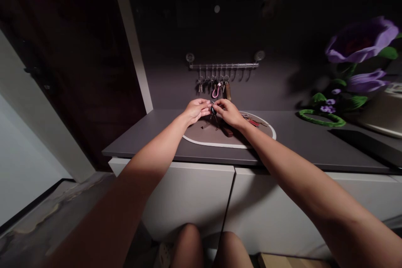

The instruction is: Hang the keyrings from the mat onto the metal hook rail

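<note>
Hook rail (223, 65): we see it on the wall above the table (157, 134), several keys hanging from it.
Purple flowers (361, 46): we find them far right of the rail.
Green ring (320, 119): below those flowers.
White cabinet doors (188, 201): beneath the rail.

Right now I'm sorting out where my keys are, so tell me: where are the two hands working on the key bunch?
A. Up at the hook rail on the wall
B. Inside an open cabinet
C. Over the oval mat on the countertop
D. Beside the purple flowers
C: the left hand and right hand pinch the key bunch above the oval mat, below the hook rail.
</note>
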{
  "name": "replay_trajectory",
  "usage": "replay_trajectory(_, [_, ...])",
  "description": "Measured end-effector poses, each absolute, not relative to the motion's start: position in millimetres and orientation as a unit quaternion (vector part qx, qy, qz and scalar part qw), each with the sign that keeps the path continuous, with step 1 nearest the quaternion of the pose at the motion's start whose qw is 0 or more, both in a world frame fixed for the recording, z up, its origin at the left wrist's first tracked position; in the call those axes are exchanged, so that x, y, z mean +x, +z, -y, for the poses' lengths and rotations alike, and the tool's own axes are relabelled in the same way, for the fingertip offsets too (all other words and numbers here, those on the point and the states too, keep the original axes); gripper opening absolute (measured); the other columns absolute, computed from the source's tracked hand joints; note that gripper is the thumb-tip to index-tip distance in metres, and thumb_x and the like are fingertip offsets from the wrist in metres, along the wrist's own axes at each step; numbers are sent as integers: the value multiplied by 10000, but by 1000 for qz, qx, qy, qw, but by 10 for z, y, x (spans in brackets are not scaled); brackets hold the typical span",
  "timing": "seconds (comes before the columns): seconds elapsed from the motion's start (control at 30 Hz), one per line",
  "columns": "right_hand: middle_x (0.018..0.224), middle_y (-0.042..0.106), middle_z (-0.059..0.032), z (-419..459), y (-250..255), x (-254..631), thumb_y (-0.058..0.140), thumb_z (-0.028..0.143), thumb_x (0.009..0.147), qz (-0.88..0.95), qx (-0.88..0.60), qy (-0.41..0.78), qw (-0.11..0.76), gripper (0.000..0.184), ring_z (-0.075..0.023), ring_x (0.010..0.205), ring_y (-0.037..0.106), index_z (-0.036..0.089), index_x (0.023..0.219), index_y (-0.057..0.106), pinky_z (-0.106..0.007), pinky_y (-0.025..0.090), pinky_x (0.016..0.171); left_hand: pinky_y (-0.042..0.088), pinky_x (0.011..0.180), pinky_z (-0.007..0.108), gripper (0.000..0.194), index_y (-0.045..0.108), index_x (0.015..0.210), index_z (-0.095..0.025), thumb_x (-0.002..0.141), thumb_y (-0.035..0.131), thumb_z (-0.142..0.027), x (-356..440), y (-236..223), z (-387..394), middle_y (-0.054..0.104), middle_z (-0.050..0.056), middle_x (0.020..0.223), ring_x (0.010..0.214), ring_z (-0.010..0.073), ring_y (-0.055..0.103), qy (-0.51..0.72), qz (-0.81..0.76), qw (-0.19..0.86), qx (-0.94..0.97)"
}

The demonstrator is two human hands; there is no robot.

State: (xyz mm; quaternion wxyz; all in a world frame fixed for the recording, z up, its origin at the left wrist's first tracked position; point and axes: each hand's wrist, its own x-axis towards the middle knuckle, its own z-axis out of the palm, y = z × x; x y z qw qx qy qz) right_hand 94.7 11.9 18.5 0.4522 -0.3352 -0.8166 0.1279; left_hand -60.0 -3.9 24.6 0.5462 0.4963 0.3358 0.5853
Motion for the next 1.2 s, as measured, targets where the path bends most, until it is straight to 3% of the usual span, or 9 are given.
replay_trajectory(0.43, [775, 590, -13, -178, 166, 954, 537, 381, 724, 753, -299, 256, 527, 231, -119, 730, 517, 160, 788, 563, -258, 413, 746, 456, 864, 361, 88, 553, 793, -97, 740, 609, -140, -568, 230, 46, 633, 32, 738, 704, 84, 604, 591, -305, 540, 516])
replay_trajectory(0.8, [701, 519, 18, -268, 137, 1033, 525, 413, 713, 673, -286, 311, 607, 236, -101, 654, 469, 182, 764, 517, -236, 417, 659, 371, 982, 318, 273, 603, 952, -133, 690, 664, -179, -516, 172, 34, 623, 89, 1073, 984, 121, 576, 568, -274, 551, 546])
replay_trajectory(1.03, [671, 474, 40, -319, 321, 1093, 520, 387, 717, 569, -307, 361, 673, 211, -71, 565, 438, 190, 764, 462, -198, 413, 528, 414, 905, 302, 279, 568, 979, -124, 746, 594, -275, -473, 84, -22, 633, 128, 1052, 967, 135, 589, 542, -366, 448, 609])
replay_trajectory(1.2, [624, 475, 44, -390, 602, 1139, 459, 273, 786, 524, -322, 390, 686, 99, -69, 507, 466, 194, 744, 419, -186, 409, 457, 453, 748, 273, 232, 594, 881, -114, 798, 478, -297, -453, 21, -62, 663, 101, 894, 802, 145, 608, 491, -425, 276, 709])
